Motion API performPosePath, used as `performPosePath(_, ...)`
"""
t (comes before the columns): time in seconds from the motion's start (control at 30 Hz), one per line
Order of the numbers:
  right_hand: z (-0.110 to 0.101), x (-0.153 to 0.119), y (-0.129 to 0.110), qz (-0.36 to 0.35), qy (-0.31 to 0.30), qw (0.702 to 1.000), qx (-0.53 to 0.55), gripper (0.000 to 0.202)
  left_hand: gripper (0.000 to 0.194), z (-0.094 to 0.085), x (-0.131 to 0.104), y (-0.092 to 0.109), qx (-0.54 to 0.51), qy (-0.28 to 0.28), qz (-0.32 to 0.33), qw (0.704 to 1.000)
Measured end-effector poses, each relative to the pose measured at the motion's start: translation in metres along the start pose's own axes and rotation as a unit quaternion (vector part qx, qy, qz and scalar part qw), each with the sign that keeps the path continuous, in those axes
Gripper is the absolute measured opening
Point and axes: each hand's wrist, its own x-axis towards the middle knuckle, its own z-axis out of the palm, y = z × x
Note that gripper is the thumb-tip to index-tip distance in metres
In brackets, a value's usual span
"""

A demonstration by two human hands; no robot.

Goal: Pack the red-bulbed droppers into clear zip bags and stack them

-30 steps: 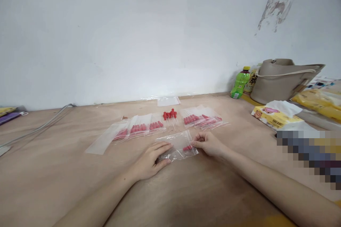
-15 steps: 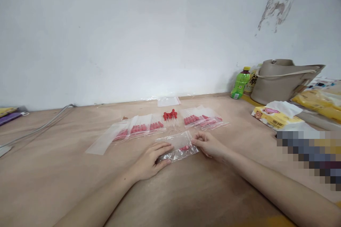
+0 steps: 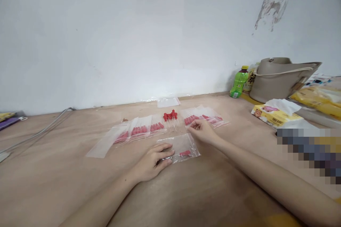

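Here, left hand point(image 3: 154, 159) rests, fingers point(image 3: 164, 146) spread, on bag point(image 3: 183, 144); right hand point(image 3: 204, 131) curls, grip unclear.

I see a thin, clear bag point(image 3: 181, 143) lying flat on the desk point(image 3: 191, 191). A little red thing point(image 3: 184, 153) shows through near its right end.

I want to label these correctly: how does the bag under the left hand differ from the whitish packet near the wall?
The bag holds red contents; the packet shows no red. The left hand rests on the bag; no hand touches the packet. The bag looks clearer; the packet looks whiter. Both lie on the brown surface.
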Motion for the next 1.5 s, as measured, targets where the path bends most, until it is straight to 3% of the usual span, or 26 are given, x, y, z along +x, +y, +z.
performPosePath(0.17,0.027,0.049,-0.013,0.001,0.047,0.995,-0.083,0.009,0.032,0.001,0.000,0.001,-0.001,0.013,0.006,1.000)
performPosePath(0.33,0.059,0.093,-0.012,0.066,0.102,0.989,-0.087,0.031,0.032,0.002,0.000,0.002,-0.005,0.026,0.018,0.999)
performPosePath(0.5,0.074,0.110,-0.005,0.112,0.112,0.987,-0.041,0.014,0.032,0.003,0.001,0.002,0.000,0.026,0.020,0.999)
performPosePath(0.63,0.069,0.112,-0.008,0.141,0.134,0.981,0.024,0.011,0.032,0.002,0.001,0.002,0.001,0.024,0.016,1.000)
performPosePath(0.8,0.032,0.093,-0.021,0.134,0.150,0.972,0.119,0.022,0.032,0.002,0.000,0.001,0.000,0.027,0.016,1.000)
performPosePath(1.0,-0.024,0.027,-0.001,0.094,0.155,0.949,0.258,0.024,0.034,0.001,0.001,0.004,-0.006,0.028,0.010,1.000)
performPosePath(1.1,-0.030,0.000,0.015,0.145,0.158,0.931,0.297,0.023,0.038,0.000,0.001,0.004,-0.008,0.034,0.005,0.999)
performPosePath(1.2,-0.024,-0.016,0.021,0.191,0.145,0.900,0.365,0.017,0.041,0.000,0.001,0.004,-0.009,0.036,-0.002,0.999)
performPosePath(1.3,-0.016,-0.027,0.018,0.225,0.100,0.870,0.426,0.011,0.044,0.000,0.000,0.005,-0.005,0.030,-0.012,0.999)
performPosePath(1.37,-0.015,-0.033,0.016,0.240,0.042,0.870,0.430,0.012,0.045,0.000,0.000,0.005,-0.003,0.027,-0.014,1.000)
performPosePath(1.5,-0.024,-0.038,0.020,0.189,-0.120,0.926,0.305,0.020,0.045,0.000,0.000,0.005,-0.004,0.028,-0.013,1.000)
